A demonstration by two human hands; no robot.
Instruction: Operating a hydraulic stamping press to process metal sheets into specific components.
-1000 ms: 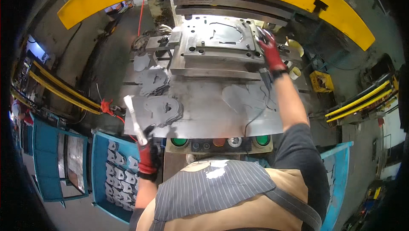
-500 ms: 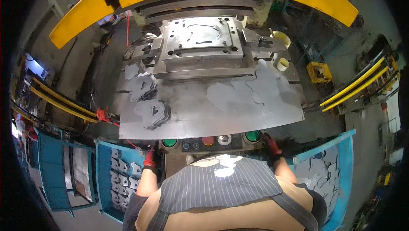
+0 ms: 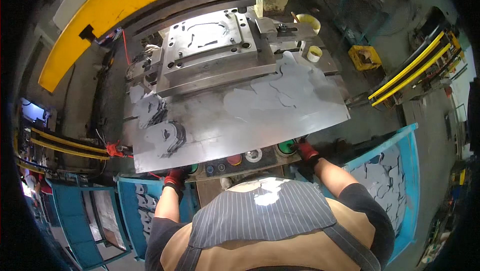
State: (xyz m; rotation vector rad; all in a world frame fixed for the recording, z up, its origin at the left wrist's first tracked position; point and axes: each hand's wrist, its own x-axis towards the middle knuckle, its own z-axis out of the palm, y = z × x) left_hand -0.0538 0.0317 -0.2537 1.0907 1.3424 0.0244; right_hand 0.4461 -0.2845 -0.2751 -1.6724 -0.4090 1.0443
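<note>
closer to the right green button, the right hand has been brought; beside the left green button, the left hand is held. whether either grip is clenched or released cannot be told. both buttons are set below the front edge of the counter.

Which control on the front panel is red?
The round red button, between the two small dark controls and the silver-ringed one; the outer buttons are green.

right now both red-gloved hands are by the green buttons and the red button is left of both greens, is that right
Not quite: the head view shows the red button between the green buttons; left hand and right hand are by those.
</note>
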